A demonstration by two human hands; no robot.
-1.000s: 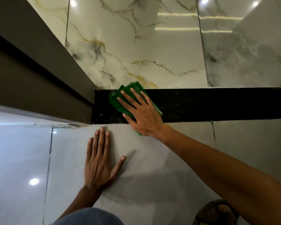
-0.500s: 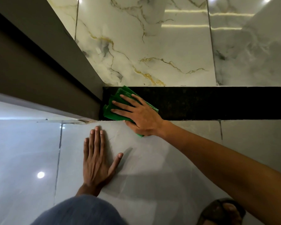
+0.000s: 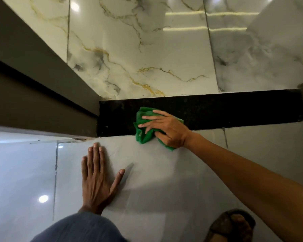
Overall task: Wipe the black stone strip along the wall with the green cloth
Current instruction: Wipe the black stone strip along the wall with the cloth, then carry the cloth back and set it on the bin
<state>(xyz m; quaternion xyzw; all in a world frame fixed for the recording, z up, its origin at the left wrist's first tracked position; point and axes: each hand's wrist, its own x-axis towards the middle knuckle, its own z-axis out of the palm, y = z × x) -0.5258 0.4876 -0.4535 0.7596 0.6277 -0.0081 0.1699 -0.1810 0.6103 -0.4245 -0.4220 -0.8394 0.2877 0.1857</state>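
Currently pressed under splayed right hand (image 3: 166, 130): green cloth (image 3: 143, 135), soft, light, bunched, lying across black stone strip (image 3: 234, 109) near its left end. Best held flat-palmed. Left hand (image 3: 96, 179) open, empty, flat on floor tile (image 3: 164, 189) below strip.

The scene is dim overall, lit from overhead. Glossy marble wall tiles (image 3: 147, 49) catch bright strip reflections near the top, and the pale floor tiles (image 3: 24, 172) show round spots of glare at the lower left. The left hand (image 3: 98, 179) casts a soft shadow beside its thumb. Wide-angle distortion bends straight lines toward the edges, and fine detail is slightly soft.
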